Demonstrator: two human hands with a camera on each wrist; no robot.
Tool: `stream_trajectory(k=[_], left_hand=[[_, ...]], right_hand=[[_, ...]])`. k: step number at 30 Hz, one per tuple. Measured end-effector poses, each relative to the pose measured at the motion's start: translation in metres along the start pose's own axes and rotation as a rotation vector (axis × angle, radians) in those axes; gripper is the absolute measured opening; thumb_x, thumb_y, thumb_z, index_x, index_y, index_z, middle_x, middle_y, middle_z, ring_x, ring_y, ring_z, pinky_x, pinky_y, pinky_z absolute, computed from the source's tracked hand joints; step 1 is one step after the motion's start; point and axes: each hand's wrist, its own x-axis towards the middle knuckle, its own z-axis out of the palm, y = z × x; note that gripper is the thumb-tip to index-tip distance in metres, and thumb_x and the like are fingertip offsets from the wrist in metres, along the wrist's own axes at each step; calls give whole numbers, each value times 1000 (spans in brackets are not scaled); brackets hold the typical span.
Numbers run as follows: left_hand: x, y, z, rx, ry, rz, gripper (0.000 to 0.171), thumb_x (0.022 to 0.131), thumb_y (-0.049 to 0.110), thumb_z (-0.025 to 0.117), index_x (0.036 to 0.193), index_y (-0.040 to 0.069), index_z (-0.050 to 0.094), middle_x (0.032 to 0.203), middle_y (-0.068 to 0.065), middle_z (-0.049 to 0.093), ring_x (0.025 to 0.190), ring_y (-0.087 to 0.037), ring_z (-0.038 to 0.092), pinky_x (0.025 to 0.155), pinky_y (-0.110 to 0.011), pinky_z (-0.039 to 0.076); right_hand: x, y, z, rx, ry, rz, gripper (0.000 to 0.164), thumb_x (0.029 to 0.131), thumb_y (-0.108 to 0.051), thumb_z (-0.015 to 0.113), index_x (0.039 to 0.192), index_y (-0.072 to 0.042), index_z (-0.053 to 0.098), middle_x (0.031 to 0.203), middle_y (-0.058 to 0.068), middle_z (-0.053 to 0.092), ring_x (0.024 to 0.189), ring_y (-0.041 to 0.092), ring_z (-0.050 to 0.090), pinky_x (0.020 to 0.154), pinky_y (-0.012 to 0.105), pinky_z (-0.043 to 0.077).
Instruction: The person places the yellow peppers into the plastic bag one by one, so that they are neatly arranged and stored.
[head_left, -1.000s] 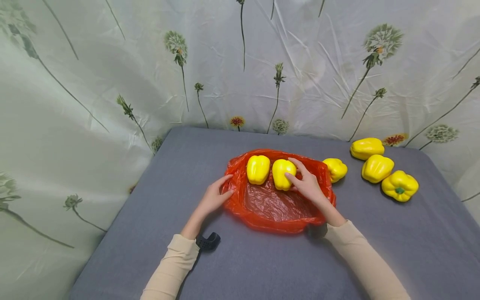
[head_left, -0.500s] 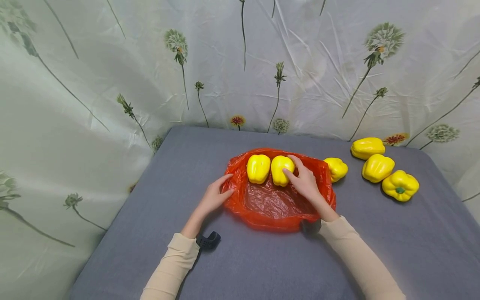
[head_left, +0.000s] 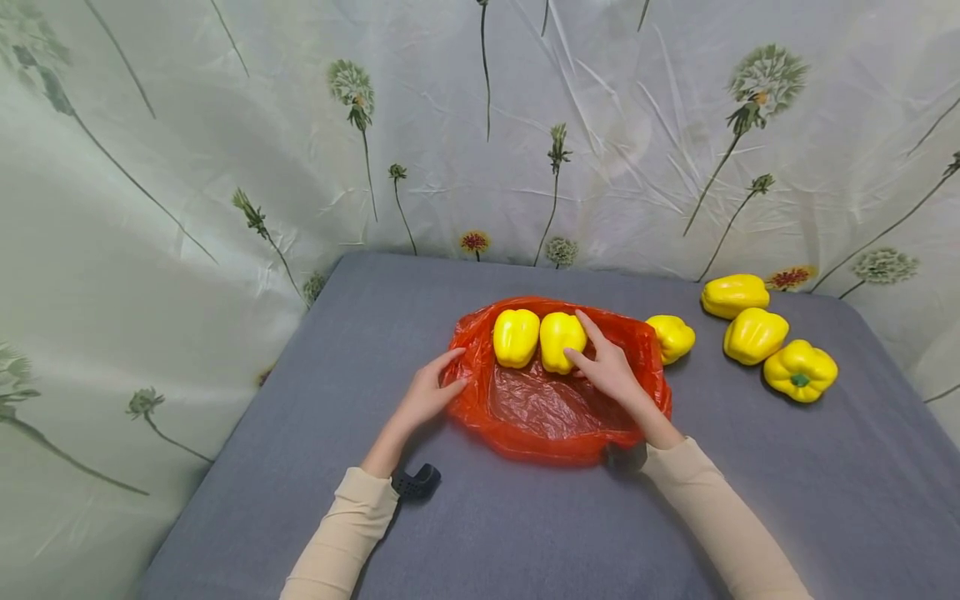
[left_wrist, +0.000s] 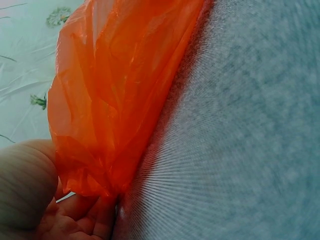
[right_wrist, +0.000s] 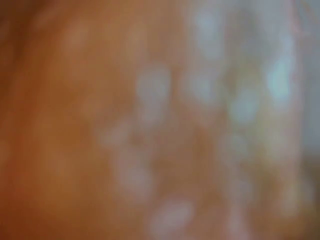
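Note:
A red plastic bag (head_left: 558, 446) lies spread with its mouth facing up. Two yellow bell peppers stand side by side inside its far part. My left hand (head_left: 427, 392) pinches the bag's left edge; in the left wrist view, thumb and fingers close on the thin orange-red film (left_wrist: 110, 100). My right hand (head_left: 611, 371) reaches into the bag and holds the right-hand bell pepper (head_left: 561, 343), thumb over its front and index finger at its upper right side. The left-hand bell pepper (head_left: 516, 338) stands free of both hands. Blur fills the right wrist view.
One yellow bell pepper (head_left: 673, 337) lies just outside the bag's right edge. Farther right, three more yellow bell peppers (head_left: 756, 337) sit grouped near the table's far right corner. Grey cloth covers the table (head_left: 352, 333). A flower-printed curtain (head_left: 435, 125) hangs behind it.
My right hand has shifted the bell pepper slightly left and away, bringing it close to the other one in the bag. My left hand stays on the bag's edge.

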Motion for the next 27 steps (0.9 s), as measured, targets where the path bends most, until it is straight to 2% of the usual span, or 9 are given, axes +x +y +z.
stream_trajectory(k=[6,10,15,18,22,27], left_hand=[[3,-1,1,-11,-30,-69,53,89,17,60,139,10,44,141,-18,48,130,-35,46,108,-52,38],[2,0,0,-4,-39,-85,52,89,18,60,139,12,45,141,-15,49,129,-33,47,107,-50,39],[1,1,0,-17,-39,-100,52,89,19,60,139,12,45,141,-15,48,130,-33,46,108,-50,38],[1,2,0,-18,-38,-101,53,89,18,60,139,11,44,142,-16,48,131,-34,45,108,-51,38],[1,3,0,-19,-38,-104,53,89,18,60,139,12,44,142,-16,48,130,-34,46,108,-51,38],[1,3,0,-20,-34,-101,53,89,18,59,139,11,44,141,-17,48,130,-35,46,106,-52,39]], right_hand=[[-2,0,0,-10,-11,-23,72,94,-28,55,152,-24,12,149,23,32,81,26,69,75,35,57],[-3,0,1,-28,-10,-32,71,93,-28,56,151,-23,15,148,21,36,89,28,66,79,37,56],[-3,0,1,-47,-22,-42,72,93,-28,56,152,-22,14,147,21,38,90,29,65,79,39,55],[-3,0,1,-55,-28,-51,74,93,-29,55,152,-21,12,148,21,36,107,37,59,90,49,50],[-3,1,1,-59,-32,-53,75,93,-29,55,152,-21,10,151,21,31,130,43,41,103,60,38],[-2,1,0,-63,-32,-59,74,93,-28,56,152,-20,12,151,21,30,133,43,38,105,61,35]])
